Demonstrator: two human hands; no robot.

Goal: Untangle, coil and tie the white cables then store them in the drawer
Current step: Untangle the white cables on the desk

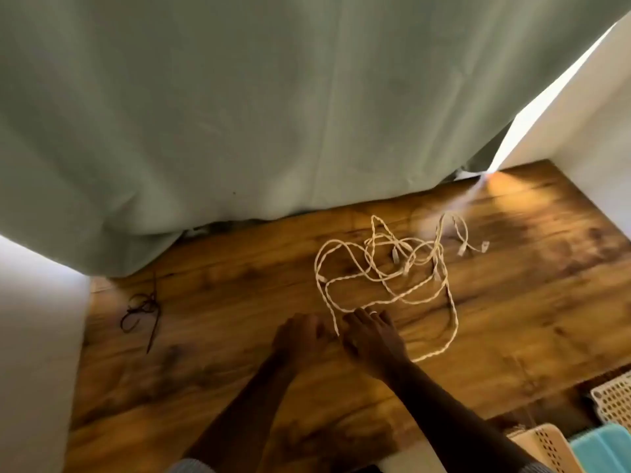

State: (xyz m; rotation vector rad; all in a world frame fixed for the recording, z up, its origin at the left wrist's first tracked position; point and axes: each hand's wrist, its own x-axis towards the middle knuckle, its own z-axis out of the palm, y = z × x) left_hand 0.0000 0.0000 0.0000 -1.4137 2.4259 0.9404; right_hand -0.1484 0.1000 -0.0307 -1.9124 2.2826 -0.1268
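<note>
A tangle of white cables (386, 268) lies on the wooden table (239, 302), its connectors bunched at the far right. One loose strand runs down toward me and ends between my two hands. My left hand (300, 336) rests on the table just left of that strand end, fingers loosely curled, with nothing visibly held. My right hand (370, 337), wearing a ring, lies back-up over the near loop of the cable, which passes under it and comes out at the right. No drawer is in view.
Thin dark ties (143, 312) lie in a loose bunch on the table at the left. A pale curtain (239, 114) hangs along the far edge. Perforated plastic baskets (611, 397) and a turquoise one (604, 452) sit at the near right.
</note>
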